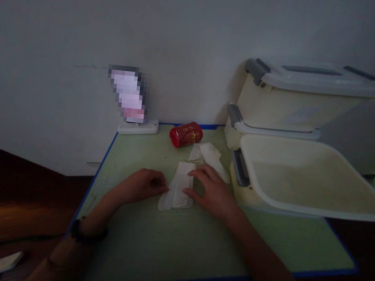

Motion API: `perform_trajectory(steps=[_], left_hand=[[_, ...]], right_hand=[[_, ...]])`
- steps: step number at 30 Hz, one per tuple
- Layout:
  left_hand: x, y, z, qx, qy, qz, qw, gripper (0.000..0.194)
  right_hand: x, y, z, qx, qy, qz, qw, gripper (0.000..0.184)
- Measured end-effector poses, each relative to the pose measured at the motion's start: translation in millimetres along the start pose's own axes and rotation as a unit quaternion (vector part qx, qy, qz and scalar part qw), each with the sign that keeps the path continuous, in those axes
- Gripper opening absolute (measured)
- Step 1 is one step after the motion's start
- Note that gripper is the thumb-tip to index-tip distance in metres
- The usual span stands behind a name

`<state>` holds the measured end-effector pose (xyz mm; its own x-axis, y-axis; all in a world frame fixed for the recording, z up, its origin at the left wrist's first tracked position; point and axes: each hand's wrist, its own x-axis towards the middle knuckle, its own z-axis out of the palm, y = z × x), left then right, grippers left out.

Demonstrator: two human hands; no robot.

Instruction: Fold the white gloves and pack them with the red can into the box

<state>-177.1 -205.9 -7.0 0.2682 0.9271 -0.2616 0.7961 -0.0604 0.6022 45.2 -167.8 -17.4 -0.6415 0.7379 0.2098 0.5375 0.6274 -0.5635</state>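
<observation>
On the table in the head view lies a flat folded white fabric piece (pixel 182 187), with thin, partly see-through layers whose rounded ends fan out at its lower left. At its left edge is my left hand (pixel 146 184), fingers curled, thumb and forefinger pinched together on the sheer layer's edge. My right hand (pixel 214 190) rests at the right side, its thumb and fingers apart, fingertips touching the top of the fabric. Just behind lies a second, looser cream-white cloth (pixel 209 154), partly covered by my right hand.
A red cylindrical packet (pixel 187 134) with gold print lies at the back of the green table (pixel 162 254). At back left a phone (pixel 128 94) leans on a white stand (pixel 138 127). To the right, an open cream bin (pixel 304 175) stands before lidded stacked bins (pixel 285 106).
</observation>
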Motion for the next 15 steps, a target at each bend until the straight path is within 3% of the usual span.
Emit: perform_trajectory(steps=[3,5,9,12,15], left_hand=[[-3.7,4.1,-1.4,0.033,-0.016,-0.022,0.999,0.026],[-5.0,8.1,0.2,0.051,-0.021,-0.042,0.998,0.026],[-5.7,15.2,6.5,0.073,-0.011,-0.061,0.995,0.022],[-5.3,16.7,9.4,0.041,-0.016,-0.063,0.997,0.021],[-4.7,15.5,10.0,-0.050,-0.041,-0.060,0.996,0.021]], right_hand=[[-4.7,-4.1,-3.9,0.008,-0.138,-0.108,0.985,0.043],[-5.8,-5.2,-0.8,-0.016,-0.166,-0.135,0.977,0.042],[-4.6,-3.7,8.3,-0.039,-0.161,-0.139,0.976,0.018],[-3.0,-4.3,9.5,-0.033,-0.139,-0.136,0.980,0.017],[-2.0,-7.9,6.9,0.002,-0.078,-0.121,0.990,0.018]])
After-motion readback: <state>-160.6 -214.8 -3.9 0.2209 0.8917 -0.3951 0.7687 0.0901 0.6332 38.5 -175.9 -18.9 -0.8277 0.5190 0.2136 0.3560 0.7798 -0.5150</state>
